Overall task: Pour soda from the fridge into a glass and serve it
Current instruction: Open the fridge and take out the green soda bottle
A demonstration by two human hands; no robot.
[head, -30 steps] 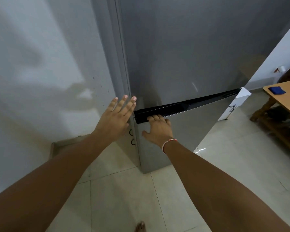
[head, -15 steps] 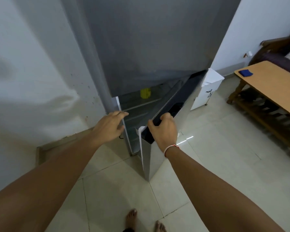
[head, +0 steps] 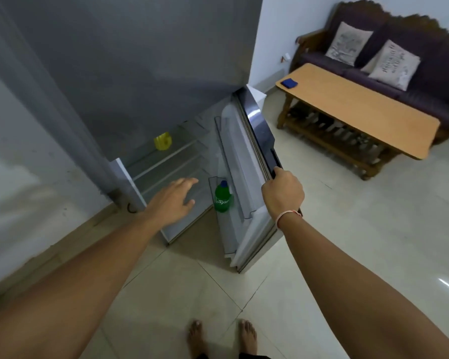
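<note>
I'm gripping the fridge door point(head: 254, 141) by its top edge with my right hand point(head: 282, 194), propping it wide so my left hand point(head: 172, 200), fingers spread and holding nothing, is reaching freely toward the soda bottle point(head: 223, 196): green, blue-capped, upright in the door's lower bin.

"Spr" on green bottle point(head: 223, 199)
</note>
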